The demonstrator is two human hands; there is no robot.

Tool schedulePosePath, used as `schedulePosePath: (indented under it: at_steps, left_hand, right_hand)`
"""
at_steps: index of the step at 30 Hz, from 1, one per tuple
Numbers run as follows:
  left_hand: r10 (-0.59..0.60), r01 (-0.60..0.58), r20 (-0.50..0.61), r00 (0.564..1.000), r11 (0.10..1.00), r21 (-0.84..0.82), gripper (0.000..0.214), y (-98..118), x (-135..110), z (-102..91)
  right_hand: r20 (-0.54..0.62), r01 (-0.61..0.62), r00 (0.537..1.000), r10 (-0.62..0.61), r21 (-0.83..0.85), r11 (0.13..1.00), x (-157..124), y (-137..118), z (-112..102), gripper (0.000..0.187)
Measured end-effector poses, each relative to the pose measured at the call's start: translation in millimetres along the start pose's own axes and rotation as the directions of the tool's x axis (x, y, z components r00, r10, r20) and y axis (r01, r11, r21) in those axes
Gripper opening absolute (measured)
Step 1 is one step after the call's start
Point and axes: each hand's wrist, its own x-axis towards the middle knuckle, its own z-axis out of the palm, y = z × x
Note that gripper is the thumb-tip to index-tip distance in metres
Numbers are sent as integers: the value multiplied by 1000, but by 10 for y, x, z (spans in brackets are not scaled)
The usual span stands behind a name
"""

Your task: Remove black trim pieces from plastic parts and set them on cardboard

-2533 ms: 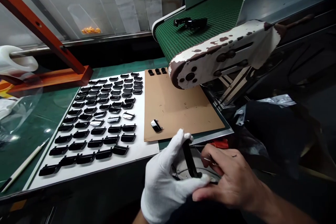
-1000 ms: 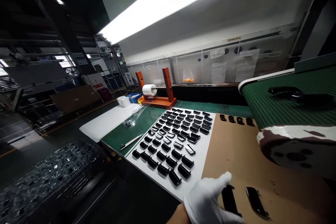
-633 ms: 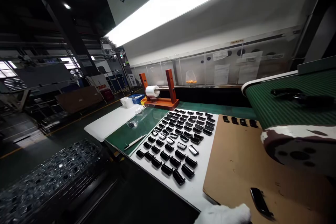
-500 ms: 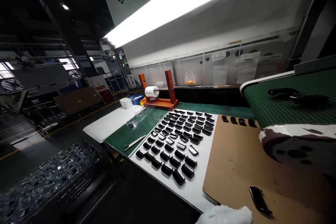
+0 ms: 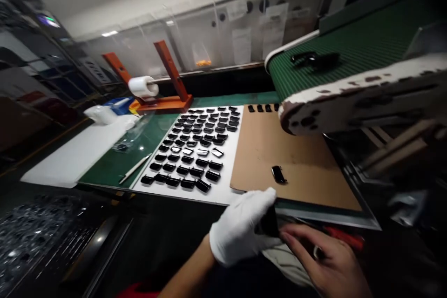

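My left hand [image 5: 240,228], in a white glove, is closed around a dark glossy plastic part [image 5: 268,221] just in front of the table edge. My right hand [image 5: 323,253] is bare, its thumb and fingers pinched together at the lower end of that part. What the right fingers grip is too dark and blurred to make out. One similar black plastic piece [image 5: 279,174] lies alone on the brown cardboard sheet [image 5: 296,149] beyond my hands. Rows of such black pieces [image 5: 187,171] cover the white sheet [image 5: 226,167] on the left.
A green conveyor belt [image 5: 349,51] carrying a dark part overhangs the cardboard at right. A wooden stand [image 5: 171,72] holds a white roll [image 5: 143,86]. A white pen-like tool [image 5: 134,169] lies on the green mat. Something red [image 5: 349,238] shows behind my right hand. Clear trays [image 5: 42,237] stand lower left.
The view has tilted down and turned right. My gloved left hand has come fully into view with a dark part, and my right hand now shows beside it.
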Motion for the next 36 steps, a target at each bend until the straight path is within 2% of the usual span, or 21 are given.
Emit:
schedulePosePath:
  at_steps: [3,6,7,10,11,14,16,19,22,24,26,27,32,36]
  left_hand:
    - [39,-38,94,995,999,-10,82,-25,56,-15]
    - [19,-18,98,995,1000,-8,84,-10,84,7]
    - [-17,19,80,997,1000,-16,87,4,83,19]
    - [-166,168,25,986,980,-110,93,60,65,54]
    - [-206,205,12,978,966,-157,95,79,58,63]
    - [-279,271,7,960,923,-272,97,132,47,79]
    - [-295,283,16,955,899,-336,97,164,42,86]
    - [-319,286,4,948,845,-452,96,210,33,95]
    - [-362,310,4,932,791,-528,95,260,27,94]
    - [-387,331,20,922,759,-561,93,292,29,86]
    - [-409,350,39,912,723,-596,92,320,32,76]
    - [-418,355,45,907,706,-612,92,332,34,72]
    - [-401,326,19,916,715,-619,95,378,40,60]
    - [-399,309,2,917,708,-635,94,403,41,60]
  right_hand:
    - [-54,55,997,-53,32,998,3,-25,-32,12]
    - [-48,14,999,-12,57,998,10,-19,-90,13]
    - [-20,-26,999,27,54,998,19,-11,-124,20]
    - [101,-110,989,110,-3,994,71,-4,-266,60]
    - [149,-108,983,112,-34,994,97,-14,-319,64]
    - [279,-33,958,69,-131,991,185,-71,-451,41]
    - [327,52,945,-1,-147,988,245,-103,-508,27]
    - [354,183,926,-132,-117,976,313,-124,-557,22]
    - [406,298,894,-190,-220,929,330,-160,-576,30]
    - [436,369,876,-204,-338,866,316,-212,-567,51]
    - [419,398,882,-215,-419,816,301,-276,-542,73]
    - [399,400,889,-223,-443,802,298,-307,-526,77]
    - [359,414,900,-246,-533,738,334,-396,-461,78]
    - [388,390,901,-191,-538,747,357,-405,-445,81]
